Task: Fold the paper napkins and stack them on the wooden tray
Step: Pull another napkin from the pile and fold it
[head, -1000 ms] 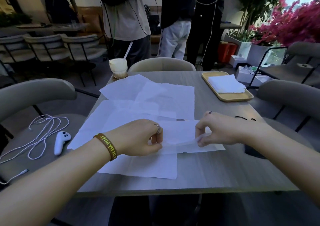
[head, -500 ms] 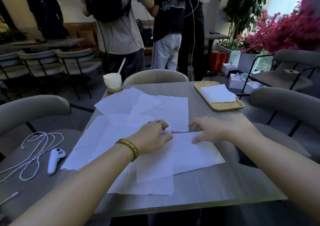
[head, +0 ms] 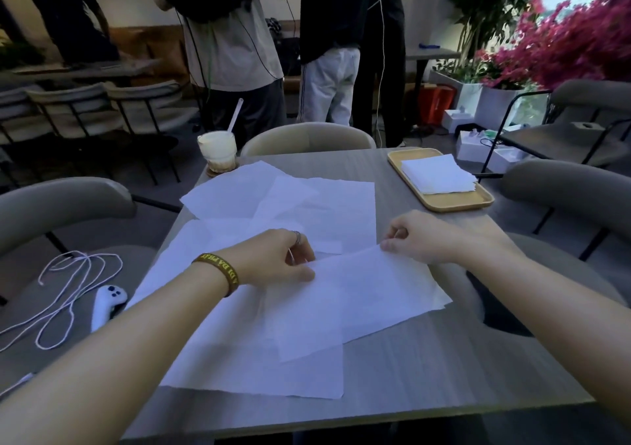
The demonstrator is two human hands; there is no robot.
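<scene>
Near the front of the surface [head: 426, 373], both hands pinch the far edge of one napkin [head: 355, 294]: the left hand [head: 273, 260] grips its left far corner between thumb and fingers, and the right hand [head: 420, 240] has closed on the right far corner. That edge looks slightly raised, while the near part lies flat over other loose sheets [head: 256, 352]. More open sheets [head: 300, 205] overlap behind. Well apart, at the far right corner, the tray [head: 454, 200] already carries a folded stack [head: 437, 173].

The paper looks thin and limp, so a pull with uneven tension could tear it or skew the crease. Because the napkin rests on others, the sheet beneath may drag along or get caught in the fold. A drink [head: 218, 151] stands touching or just beside the rearmost sheet; tugging that pile could upset it.
</scene>
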